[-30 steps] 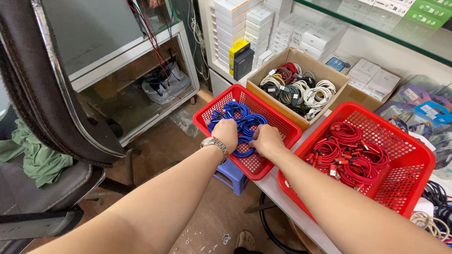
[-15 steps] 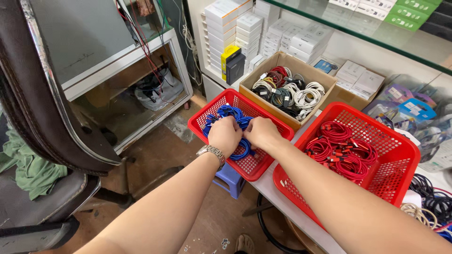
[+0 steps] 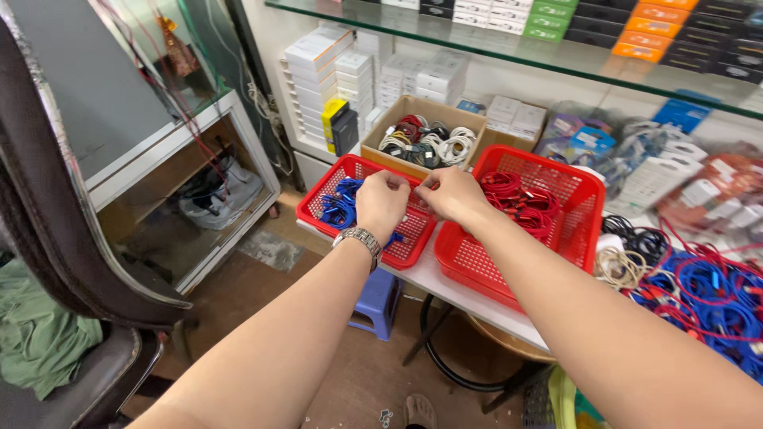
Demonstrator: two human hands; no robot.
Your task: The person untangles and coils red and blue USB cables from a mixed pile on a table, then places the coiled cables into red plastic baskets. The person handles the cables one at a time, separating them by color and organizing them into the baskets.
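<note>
1. In the head view, we see our left hand raised over the smaller red basket, its back turned to the camera and its fingers curled in towards the palm. A metal watch sits on that wrist.
2. Our right hand is just beside the left one, over the gap between the two baskets, with its fingers pinched together. The fingertips of both hands nearly meet; we cannot tell from here whether anything thin is held between them, since the backs of the hands hide it.
3. The blue cables lie bundled in the smaller red basket, directly below and to the left of our left hand. A blue end also shows from under the wrist, near the basket's front edge.
4. The larger red basket stands just to the right, touching or nearly touching the smaller one, and holds a heap of red cables.
5. Behind both baskets stands a cardboard box filled with coiled black, white and red cables.
6. Both baskets rest on a white tabletop. On it, to the far right, lies a loose pile of blue and red cables.
7. A small blue stool stands on the floor under the table edge.
8. White boxes are stacked against the wall behind, and a glass shelf above carries coloured boxes.
</note>
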